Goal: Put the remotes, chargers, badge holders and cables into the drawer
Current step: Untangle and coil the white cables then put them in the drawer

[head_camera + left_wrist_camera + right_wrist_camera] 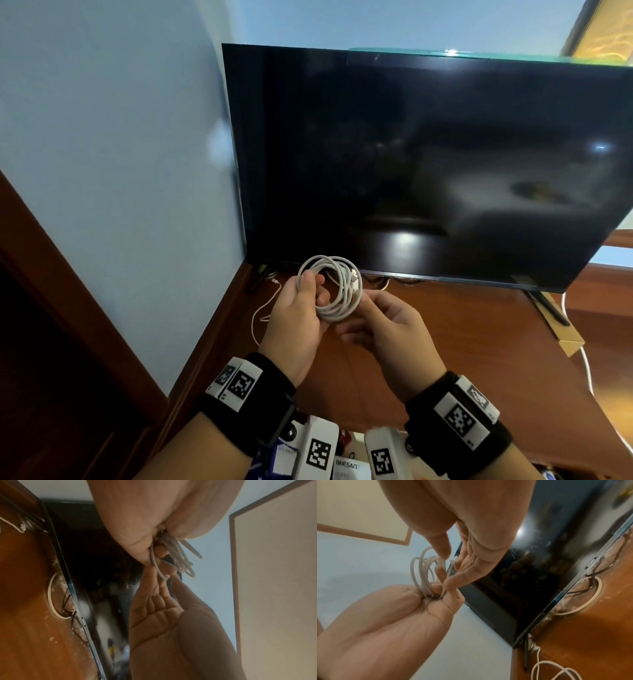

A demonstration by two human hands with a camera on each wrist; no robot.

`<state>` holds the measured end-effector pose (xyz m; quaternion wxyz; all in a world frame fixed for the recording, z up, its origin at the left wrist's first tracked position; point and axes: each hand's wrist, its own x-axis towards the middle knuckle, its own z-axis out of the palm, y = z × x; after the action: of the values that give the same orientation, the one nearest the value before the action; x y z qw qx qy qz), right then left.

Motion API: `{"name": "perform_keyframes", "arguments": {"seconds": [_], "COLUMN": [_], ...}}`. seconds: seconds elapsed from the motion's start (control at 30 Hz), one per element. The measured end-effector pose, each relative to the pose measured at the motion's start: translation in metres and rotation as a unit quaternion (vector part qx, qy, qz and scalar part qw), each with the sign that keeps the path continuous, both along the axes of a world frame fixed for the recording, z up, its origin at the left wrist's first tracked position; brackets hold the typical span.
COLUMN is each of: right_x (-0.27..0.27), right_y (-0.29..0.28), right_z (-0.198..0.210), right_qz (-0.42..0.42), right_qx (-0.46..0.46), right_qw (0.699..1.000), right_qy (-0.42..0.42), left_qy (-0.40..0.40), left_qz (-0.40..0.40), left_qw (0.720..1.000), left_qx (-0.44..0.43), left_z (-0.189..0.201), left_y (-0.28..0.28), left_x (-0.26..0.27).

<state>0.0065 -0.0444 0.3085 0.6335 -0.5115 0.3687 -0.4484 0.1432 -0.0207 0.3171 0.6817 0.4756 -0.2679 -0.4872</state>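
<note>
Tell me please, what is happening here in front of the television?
A person stands at a wooden cabinet with a dark television on it. The left hand grips a coiled white cable, held up in the air. The right hand pinches the coil's near side with its fingertips, apparently tidying the loops. A second white cable lies loose on the cabinet near the wall. The coil is not yet put away, and the drawer is not clearly in view.

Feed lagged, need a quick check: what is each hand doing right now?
Left hand: grips the coiled white cable.
Right hand: fingers pinch a strand of that cable's coil.
</note>
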Motion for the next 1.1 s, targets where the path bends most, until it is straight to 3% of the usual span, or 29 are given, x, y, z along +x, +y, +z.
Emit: {"name": "perform_keyframes", "arguments": {"seconds": [0.1,0.2,0.3,0.43,0.63,0.87,0.97,1.1], "right_x": [0.0,0.0,-0.001,-0.003,-0.009,-0.005,-0.005,-0.011], "right_y": [-0.001,0.0,0.0,-0.003,-0.002,0.006,0.004,0.004], "right_z": [0.0,-0.003,-0.004,-0.005,0.001,0.0,-0.001,0.001], "right_qz": [-0.019,-0.035,-0.035,0.023,0.078,0.067,0.041,0.038], "right_qx": [-0.016,-0.054,-0.089,-0.087,-0.076,0.091,0.101,-0.069], "right_qw": [1.0,0.997,0.993,0.991,0.994,0.984,0.988,0.996], "right_qy": [-0.001,0.029,0.075,0.102,0.029,-0.136,-0.11,0.05], "left_qy": [-0.098,-0.302,-0.394,-0.426,-0.447,-0.495,-0.538,-0.583], "left_qz": [0.005,0.043,0.066,0.029,0.007,-0.077,-0.081,-0.114], "left_qw": [0.995,0.952,0.916,0.902,0.894,0.863,0.838,0.803], "left_qx": [-0.003,-0.016,-0.041,-0.06,-0.026,0.062,0.038,-0.035], "left_z": [-0.005,-0.005,-0.003,-0.002,-0.002,-0.006,-0.004,-0.007], "left_y": [0.002,0.005,0.01,0.011,0.008,0.004,0.011,0.019], "left_x": [0.004,0.01,0.012,0.013,0.018,0.023,0.021,0.014]}}
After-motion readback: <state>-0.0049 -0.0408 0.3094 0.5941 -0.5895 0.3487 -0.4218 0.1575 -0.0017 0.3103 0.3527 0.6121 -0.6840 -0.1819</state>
